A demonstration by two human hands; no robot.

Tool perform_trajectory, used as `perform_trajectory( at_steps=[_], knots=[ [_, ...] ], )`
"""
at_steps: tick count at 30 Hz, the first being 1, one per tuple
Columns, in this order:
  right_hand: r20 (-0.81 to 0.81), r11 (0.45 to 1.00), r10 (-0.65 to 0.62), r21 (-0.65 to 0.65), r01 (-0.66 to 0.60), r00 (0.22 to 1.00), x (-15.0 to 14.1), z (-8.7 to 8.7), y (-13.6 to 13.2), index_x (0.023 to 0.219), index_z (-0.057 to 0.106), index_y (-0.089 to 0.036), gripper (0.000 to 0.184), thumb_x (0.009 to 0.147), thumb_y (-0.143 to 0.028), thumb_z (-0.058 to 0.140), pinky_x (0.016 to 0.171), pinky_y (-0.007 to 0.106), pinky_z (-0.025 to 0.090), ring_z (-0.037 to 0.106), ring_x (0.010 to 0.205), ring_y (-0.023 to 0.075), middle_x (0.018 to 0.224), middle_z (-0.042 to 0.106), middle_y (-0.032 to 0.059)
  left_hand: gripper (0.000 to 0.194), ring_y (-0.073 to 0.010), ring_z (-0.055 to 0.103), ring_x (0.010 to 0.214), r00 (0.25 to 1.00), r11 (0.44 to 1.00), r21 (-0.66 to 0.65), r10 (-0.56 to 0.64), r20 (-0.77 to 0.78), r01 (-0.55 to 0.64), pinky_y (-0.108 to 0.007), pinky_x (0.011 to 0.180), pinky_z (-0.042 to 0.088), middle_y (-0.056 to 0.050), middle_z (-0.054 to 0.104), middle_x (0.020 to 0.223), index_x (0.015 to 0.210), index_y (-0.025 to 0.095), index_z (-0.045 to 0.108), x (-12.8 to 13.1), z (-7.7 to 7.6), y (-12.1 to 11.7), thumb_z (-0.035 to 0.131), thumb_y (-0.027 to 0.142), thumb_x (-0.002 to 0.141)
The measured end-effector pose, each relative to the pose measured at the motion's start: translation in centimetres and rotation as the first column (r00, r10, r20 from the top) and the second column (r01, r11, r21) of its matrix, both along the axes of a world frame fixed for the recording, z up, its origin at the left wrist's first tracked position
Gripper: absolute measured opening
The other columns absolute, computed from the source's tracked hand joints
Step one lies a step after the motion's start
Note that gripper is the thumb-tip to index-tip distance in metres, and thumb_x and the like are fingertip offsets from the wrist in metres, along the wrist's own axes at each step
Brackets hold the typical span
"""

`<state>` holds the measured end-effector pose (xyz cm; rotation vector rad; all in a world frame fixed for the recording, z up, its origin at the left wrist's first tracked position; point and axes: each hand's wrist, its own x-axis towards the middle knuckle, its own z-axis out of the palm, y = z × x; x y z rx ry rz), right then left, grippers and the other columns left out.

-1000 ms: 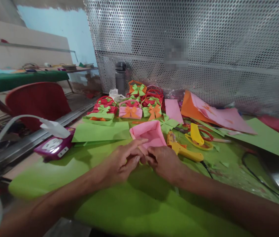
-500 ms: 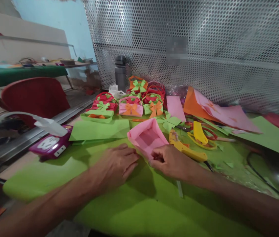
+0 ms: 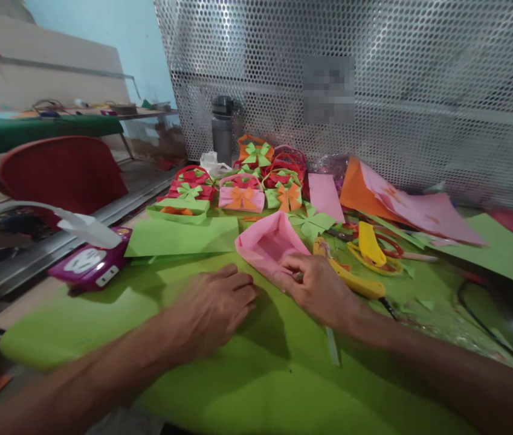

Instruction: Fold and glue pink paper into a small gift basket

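A pink folded paper box (image 3: 269,243) lies open on the green sheet (image 3: 238,374) in front of me. My right hand (image 3: 317,287) pinches the box's near edge with fingers curled round it. My left hand (image 3: 213,308) rests on the green sheet just left of the box, fingers loosely bent and lying flat, holding nothing. A yellow glue gun (image 3: 351,279) lies right beside my right hand.
Several finished paper baskets with bows (image 3: 242,187) stand behind the box. A flat green paper sheet (image 3: 183,237) lies at left, pink and orange sheets (image 3: 401,205) at right. Yellow-handled scissors (image 3: 371,244), a purple device (image 3: 88,266), a grey bottle (image 3: 222,130) and a perforated metal wall (image 3: 374,90) surround them.
My left hand let go of the pink box and settled on the green sheet. My right hand kept its hold on the box's near edge and shifted slightly right.
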<state>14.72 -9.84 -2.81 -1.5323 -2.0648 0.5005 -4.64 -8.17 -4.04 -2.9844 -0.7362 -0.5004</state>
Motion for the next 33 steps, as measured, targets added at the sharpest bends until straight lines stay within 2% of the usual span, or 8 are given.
perform_trajectory(
  at_steps=[4,9,12,16,22,27,31,33],
  knots=[
    [-0.129,0.989,-0.003,-0.145,-0.016,0.992,-0.1,0.2,-0.3,0.056,0.034,-0.020,0.025,0.077,-0.022,0.046,0.045,0.022,0.024,0.031,0.049,0.0080,0.052,0.033,-0.0065,0.018,-0.0156,0.054,0.066,0.990,0.992,0.124,-0.040,0.136,0.023,-0.028,0.058,0.044,-0.003,0.063,0.077,0.080,0.015,0.061,-0.2,-0.2,-0.2,0.044,0.017,0.087],
    [-0.024,0.990,-0.015,-0.139,0.012,1.000,-0.2,0.3,-0.4,0.058,0.039,-0.019,0.017,0.074,-0.018,0.047,0.048,0.023,0.025,0.036,0.051,0.0086,0.054,0.040,-0.0056,0.013,-0.0150,0.056,0.073,0.984,0.973,0.227,-0.076,0.160,0.038,-0.028,0.064,0.046,-0.004,0.063,0.082,0.083,0.015,0.060,-0.2,0.0,-0.7,0.048,0.017,0.086],
    [0.036,0.992,-0.026,-0.125,0.030,0.999,-0.2,-0.1,-0.2,0.060,0.040,-0.019,0.015,0.074,-0.018,0.047,0.050,0.023,0.027,0.039,0.052,0.0089,0.056,0.043,-0.0052,0.017,-0.0149,0.057,0.078,0.993,0.974,0.213,-0.095,0.067,0.079,-0.028,0.070,0.047,-0.005,0.062,0.084,0.084,0.015,0.061,0.0,0.1,-0.9,0.044,0.016,0.088],
    [0.036,0.993,-0.016,-0.117,0.020,0.999,-0.2,-0.4,-0.2,0.072,0.049,-0.018,0.005,0.075,-0.014,0.047,0.056,0.023,0.033,0.048,0.059,0.0106,0.066,0.055,-0.0015,0.017,-0.0175,0.058,0.082,0.996,0.986,0.137,-0.093,0.002,0.092,-0.030,0.069,0.050,-0.007,0.063,0.088,0.088,0.015,0.061,0.1,0.0,-0.9,0.045,0.021,0.088],
    [0.056,0.992,-0.005,-0.124,0.011,0.998,-0.1,-0.2,-0.3,0.088,0.055,-0.017,0.013,0.077,-0.014,0.050,0.066,0.025,0.040,0.058,0.076,0.0154,0.086,0.065,0.0049,0.026,-0.0226,0.056,0.085,0.994,0.993,0.065,-0.099,-0.046,0.102,-0.034,0.066,0.051,-0.009,0.063,0.097,0.097,0.013,0.061,0.2,-0.3,-0.8,0.048,0.033,0.086],
    [0.327,0.999,-0.024,-0.026,0.034,0.945,0.1,-0.2,-0.8,0.107,0.054,-0.016,0.030,0.077,-0.013,0.053,0.064,0.030,0.042,0.060,0.075,0.0202,0.084,0.065,0.0069,0.032,-0.0252,0.054,0.091,0.991,0.991,0.043,-0.123,-0.051,0.125,-0.038,0.072,0.049,-0.010,0.063,0.104,0.105,0.011,0.059,0.2,-0.3,-0.5,0.046,0.035,0.087],
    [0.471,0.976,0.005,0.191,-0.107,0.882,0.7,-0.1,-2.0,0.090,0.058,-0.016,0.013,0.081,-0.012,0.051,0.067,0.032,0.043,0.056,0.088,0.0226,0.092,0.061,0.0074,0.040,-0.0266,0.053,0.093,0.993,0.995,0.011,-0.099,-0.063,0.099,-0.040,0.074,0.048,-0.012,0.061,0.109,0.113,0.011,0.054,0.1,-0.2,-0.7,0.047,0.040,0.086],
    [0.484,0.958,0.036,0.232,-0.168,0.874,1.0,0.0,-2.6,0.082,0.058,-0.017,0.009,0.083,-0.013,0.051,0.066,0.031,0.042,0.055,0.086,0.0209,0.087,0.059,0.0058,0.047,-0.0278,0.052,0.096,0.993,0.996,-0.014,-0.087,-0.080,0.086,-0.041,0.075,0.048,-0.013,0.059,0.112,0.119,0.010,0.049,0.0,-0.2,-0.8,0.046,0.042,0.085]
  ],
)
